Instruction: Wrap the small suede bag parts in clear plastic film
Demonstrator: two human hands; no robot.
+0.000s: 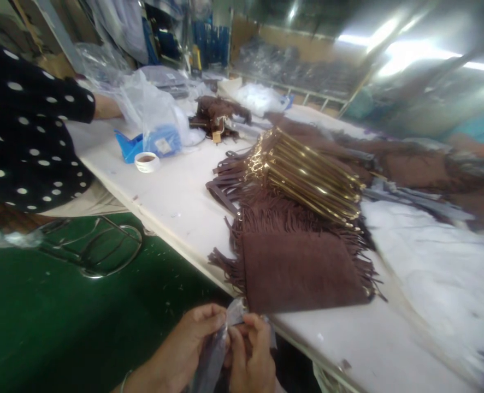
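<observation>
A white bench (pixel 160 204) carries a brown fringed bag (pixel 303 270), lying flat at the near edge, with gold bars (pixel 316 180) stacked behind it. Below that edge, the left hand's grip (pixel 188 344) and right hand's grip (pixel 253 352) both pinch a grey plastic strip (pixel 210 360). A white tape roll (pixel 147 164) sits farther off.

Looks matt and suede-like on the brown fringed bag (pixel 303 267); gleams as smooth, polished metal along the gold-coloured bars (pixel 316 183); seems, through blur, thin glossy plastic on the grey strip (pixel 211 356).
</observation>
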